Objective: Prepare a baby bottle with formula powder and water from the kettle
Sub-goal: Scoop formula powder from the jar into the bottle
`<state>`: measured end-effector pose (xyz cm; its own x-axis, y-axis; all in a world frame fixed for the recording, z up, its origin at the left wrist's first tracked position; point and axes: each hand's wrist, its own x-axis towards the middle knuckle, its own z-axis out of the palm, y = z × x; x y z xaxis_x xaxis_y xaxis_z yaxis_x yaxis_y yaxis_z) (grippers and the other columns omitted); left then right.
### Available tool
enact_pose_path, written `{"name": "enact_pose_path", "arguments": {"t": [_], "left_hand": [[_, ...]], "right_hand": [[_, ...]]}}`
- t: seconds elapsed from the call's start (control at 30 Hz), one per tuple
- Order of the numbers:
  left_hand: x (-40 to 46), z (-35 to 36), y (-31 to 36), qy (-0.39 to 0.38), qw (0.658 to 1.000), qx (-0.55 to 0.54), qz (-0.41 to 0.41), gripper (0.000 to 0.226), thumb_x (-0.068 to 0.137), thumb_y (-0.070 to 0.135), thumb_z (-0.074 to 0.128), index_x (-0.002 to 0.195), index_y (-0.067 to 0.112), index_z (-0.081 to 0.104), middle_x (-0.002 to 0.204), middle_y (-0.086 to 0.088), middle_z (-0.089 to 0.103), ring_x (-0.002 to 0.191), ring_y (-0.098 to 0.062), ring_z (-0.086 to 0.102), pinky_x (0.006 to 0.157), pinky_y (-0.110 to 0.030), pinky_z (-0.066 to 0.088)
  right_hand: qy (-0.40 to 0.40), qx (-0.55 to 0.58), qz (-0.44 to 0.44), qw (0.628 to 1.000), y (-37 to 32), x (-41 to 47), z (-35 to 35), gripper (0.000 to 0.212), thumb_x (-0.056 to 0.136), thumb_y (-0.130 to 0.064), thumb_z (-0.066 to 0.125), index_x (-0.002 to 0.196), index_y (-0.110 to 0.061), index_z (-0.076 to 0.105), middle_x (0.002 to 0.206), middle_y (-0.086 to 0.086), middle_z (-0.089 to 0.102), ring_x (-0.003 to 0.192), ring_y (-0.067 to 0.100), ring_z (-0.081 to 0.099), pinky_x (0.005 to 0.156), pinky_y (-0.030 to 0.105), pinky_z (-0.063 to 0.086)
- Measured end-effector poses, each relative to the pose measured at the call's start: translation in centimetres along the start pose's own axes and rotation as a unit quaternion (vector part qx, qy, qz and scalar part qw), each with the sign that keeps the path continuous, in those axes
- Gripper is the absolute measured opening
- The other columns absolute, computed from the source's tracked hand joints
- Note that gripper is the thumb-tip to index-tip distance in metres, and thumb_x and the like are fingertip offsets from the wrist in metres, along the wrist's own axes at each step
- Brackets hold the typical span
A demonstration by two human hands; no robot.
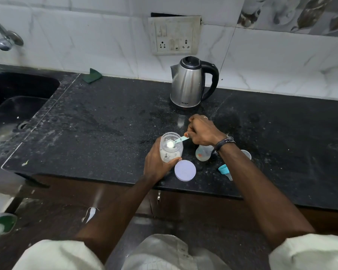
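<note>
Behind your counter (86, 117): a socket plate (175, 35) on the tiled wall (86, 36). At your left, a sink (18, 98), a tap (5, 37) and a green cloth (92, 75).

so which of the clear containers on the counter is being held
The powder jar, gripped by the left hand while the right hand holds a scoop over its mouth. The baby bottle beside it stands untouched.

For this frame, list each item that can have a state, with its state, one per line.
Jar: open, gripped by left hand.
Lid: off, flat on counter.
Scoop: full of powder, over jar mouth, in right hand.
Bottle: uncapped, upright.
Teat: lying on counter.
Kettle: lid shut.
</note>
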<state>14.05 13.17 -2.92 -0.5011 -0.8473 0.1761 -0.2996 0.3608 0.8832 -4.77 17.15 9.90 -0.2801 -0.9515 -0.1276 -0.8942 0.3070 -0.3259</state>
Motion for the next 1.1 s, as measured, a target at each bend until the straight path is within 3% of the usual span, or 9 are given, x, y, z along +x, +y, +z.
{"name": "enact_pose_path", "arguments": {"t": [0.07,0.27,0.4,0.83,0.97,1.03,1.1], "left_hand": [[0.0,0.0,0.0,0.0,1.0,0.003,0.0,0.091,0.065,0.048,0.09,0.141,0.027,0.045,0.133,0.008,0.062,0.121,-0.01,0.059,0.099,-0.038,0.052],[0.0,0.0,0.0,-0.004,1.0,0.008,0.003,0.092,0.066,0.049,0.089,0.143,0.025,0.044,0.136,0.006,0.06,0.123,-0.011,0.058,0.101,-0.038,0.052],[-0.1,0.0,0.0,-0.003,1.0,0.012,-0.001,0.092,0.066,0.049,0.09,0.142,0.025,0.044,0.135,0.006,0.061,0.122,-0.011,0.059,0.1,-0.039,0.052],[0.0,0.0,0.0,-0.004,1.0,0.015,0.002,0.092,0.065,0.052,0.088,0.141,0.025,0.044,0.134,0.006,0.061,0.122,-0.013,0.058,0.099,-0.041,0.053],[0.1,0.0,0.0,-0.012,1.0,0.016,-0.004,0.092,0.064,0.055,0.087,0.14,0.026,0.043,0.134,0.007,0.06,0.121,-0.012,0.058,0.098,-0.044,0.053],[0.1,0.2,-0.2,-0.02,0.999,0.027,-0.012,0.104,0.062,0.06,0.087,0.146,0.024,0.036,0.143,0.003,0.053,0.13,-0.016,0.053,0.103,-0.047,0.05],[0.0,0.5,-0.4,-0.029,0.998,0.039,-0.032,0.128,0.059,0.065,0.086,0.156,0.019,0.018,0.161,-0.004,0.033,0.146,-0.022,0.036,0.116,-0.047,0.038]], "right_hand": [[-0.003,-0.017,0.003,1.0,-0.1,-0.2,0.0,0.026,0.086,-0.025,0.072,0.063,-0.012,0.066,0.094,0.003,0.068,0.107,0.025,0.058,0.085,0.043,0.051],[0.01,-0.006,-0.022,1.0,-0.2,-0.4,-0.4,0.029,0.088,-0.023,0.071,0.063,-0.015,0.059,0.112,0.005,0.06,0.117,0.025,0.051,0.089,0.04,0.045],[-0.004,-0.068,-0.05,0.996,-0.2,-0.6,-0.2,0.027,0.09,-0.025,0.068,0.066,-0.023,0.056,0.133,0.009,0.05,0.123,0.027,0.045,0.099,0.045,0.041],[0.007,-0.068,-0.058,0.996,-0.3,-0.4,-0.1,0.021,0.089,-0.025,0.069,0.07,-0.023,0.06,0.139,0.01,0.045,0.125,0.027,0.044,0.099,0.047,0.043],[0.004,-0.031,-0.042,0.999,0.6,-0.2,-0.1,0.019,0.089,-0.023,0.068,0.074,-0.011,0.067,0.133,0.01,0.048,0.127,0.027,0.044,0.1,0.045,0.043],[0.0,0.003,-0.029,1.0,1.1,0.0,-0.2,0.021,0.089,-0.022,0.069,0.072,-0.011,0.068,0.127,0.009,0.051,0.125,0.025,0.046,0.098,0.044,0.045],[-0.002,0.03,-0.016,0.999,1.5,0.0,-0.5,0.023,0.089,-0.023,0.069,0.071,-0.01,0.067,0.12,0.007,0.054,0.122,0.024,0.049,0.095,0.044,0.046]]}}
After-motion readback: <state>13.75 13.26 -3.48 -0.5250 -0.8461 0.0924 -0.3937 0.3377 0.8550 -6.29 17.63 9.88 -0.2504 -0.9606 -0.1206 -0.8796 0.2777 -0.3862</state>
